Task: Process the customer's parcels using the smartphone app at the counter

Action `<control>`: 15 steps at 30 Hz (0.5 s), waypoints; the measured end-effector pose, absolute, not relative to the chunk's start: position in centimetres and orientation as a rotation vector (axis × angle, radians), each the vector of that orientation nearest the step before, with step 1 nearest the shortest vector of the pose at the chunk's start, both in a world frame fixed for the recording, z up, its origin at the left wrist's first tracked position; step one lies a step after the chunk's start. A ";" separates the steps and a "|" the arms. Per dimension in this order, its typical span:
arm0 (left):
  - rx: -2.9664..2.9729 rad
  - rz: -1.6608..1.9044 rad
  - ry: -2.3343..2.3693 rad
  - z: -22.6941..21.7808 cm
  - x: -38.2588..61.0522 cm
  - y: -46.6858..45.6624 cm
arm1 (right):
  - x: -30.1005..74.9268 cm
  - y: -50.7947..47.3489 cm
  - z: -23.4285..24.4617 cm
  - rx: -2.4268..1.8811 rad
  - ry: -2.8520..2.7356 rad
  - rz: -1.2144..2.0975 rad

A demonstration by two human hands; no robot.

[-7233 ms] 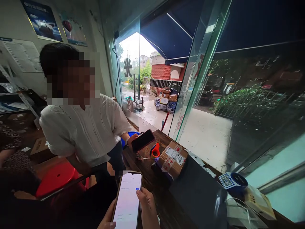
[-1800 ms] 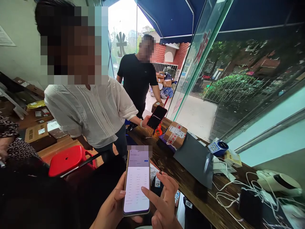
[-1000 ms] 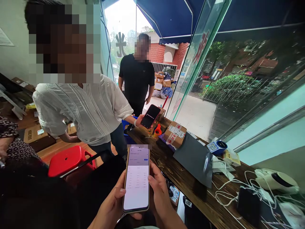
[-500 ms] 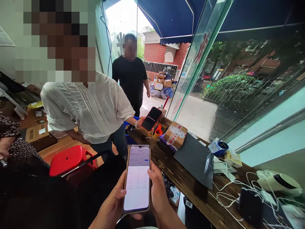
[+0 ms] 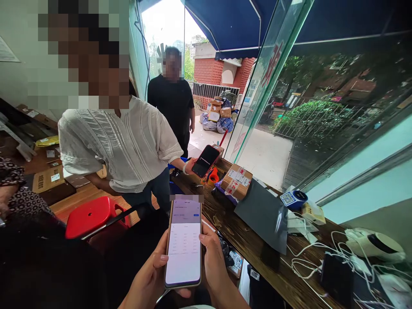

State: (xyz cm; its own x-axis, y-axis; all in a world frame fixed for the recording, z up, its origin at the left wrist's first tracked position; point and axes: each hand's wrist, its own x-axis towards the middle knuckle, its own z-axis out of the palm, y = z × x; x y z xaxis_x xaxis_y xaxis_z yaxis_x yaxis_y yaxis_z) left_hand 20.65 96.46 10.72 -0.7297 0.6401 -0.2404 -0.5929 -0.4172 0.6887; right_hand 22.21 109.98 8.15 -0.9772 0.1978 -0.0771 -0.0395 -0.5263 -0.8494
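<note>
A smartphone (image 5: 184,242) with a lit white screen stands upright low in the middle of the head view. My left hand (image 5: 151,277) grips its left edge and underside. My right hand (image 5: 212,257) is wrapped round its right edge, thumb on the rim. Across the dark wooden counter (image 5: 244,244), a person in a white shirt (image 5: 125,141) holds out a dark phone (image 5: 206,160) towards me.
On the counter lie a taped cardboard parcel (image 5: 237,180), an orange tape dispenser (image 5: 213,176), a dark grey mailer bag (image 5: 264,214), a blue QR-code device (image 5: 293,198) and tangled white cables (image 5: 318,253). A red stool (image 5: 93,214) stands left. A person in black (image 5: 172,107) is by the doorway.
My right hand stopped tapping the screen and closed on the phone's right edge. The person in black stepped leftward in the doorway. The dark phone stays held out.
</note>
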 end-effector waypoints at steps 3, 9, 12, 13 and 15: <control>0.124 2.187 1.042 10.5 20.7 96.5 | 22.3 110.0 8.3 -0.218 -1.409 2.660; 0.063 2.212 1.009 11.1 20.7 96.8 | 22.6 110.1 8.5 -0.239 -1.415 2.664; 0.033 2.231 0.995 11.3 20.8 96.9 | 22.7 110.1 8.4 -0.235 -1.403 2.674; 0.019 2.229 0.985 11.3 20.8 96.8 | 22.8 110.1 8.4 -0.230 -1.410 2.671; 0.003 2.200 0.966 11.2 20.7 96.7 | 22.8 110.1 8.3 -0.222 -1.436 2.655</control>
State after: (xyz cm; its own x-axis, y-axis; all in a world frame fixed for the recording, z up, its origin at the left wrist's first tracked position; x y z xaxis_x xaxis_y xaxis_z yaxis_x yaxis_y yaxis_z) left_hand 20.72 96.72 11.21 -0.7396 0.6172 -0.2686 -0.6153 -0.4583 0.6413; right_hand 22.79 110.09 8.33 -0.9827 0.1698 -0.0740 -0.0311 -0.5448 -0.8380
